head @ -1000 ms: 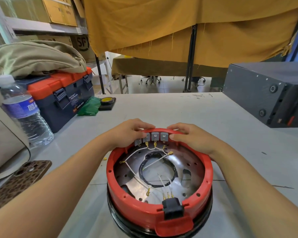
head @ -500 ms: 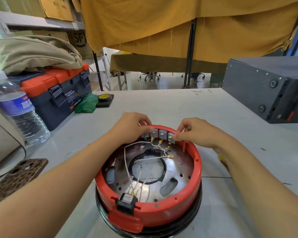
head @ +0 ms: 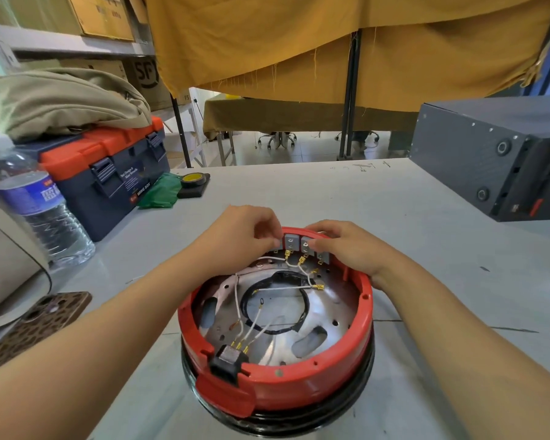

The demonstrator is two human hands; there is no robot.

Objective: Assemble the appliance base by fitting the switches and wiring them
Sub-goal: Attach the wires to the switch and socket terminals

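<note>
The left hand has its fingers curled, fingertips bunched at the left end of the row of grey switches; it seems to pinch the leftmost one, though the fingers hide the contact. The right hand lies curled over the rim at the row's right end, thumb pressed on a switch face. The switches sit at 12 o'clock on the red appliance base, set into its far wall. Below them, white wires with brass terminals run across the perforated metal plate and past a black ring at its centre. A black socket block sits in the rim at 7 o'clock. The base stands on the grey desk, near its front edge. At 10 o'clock stand a water bottle and an orange-lidded toolbox; at 2 o'clock, a dark metal box. A patterned phone lies at 9 o'clock.
</note>
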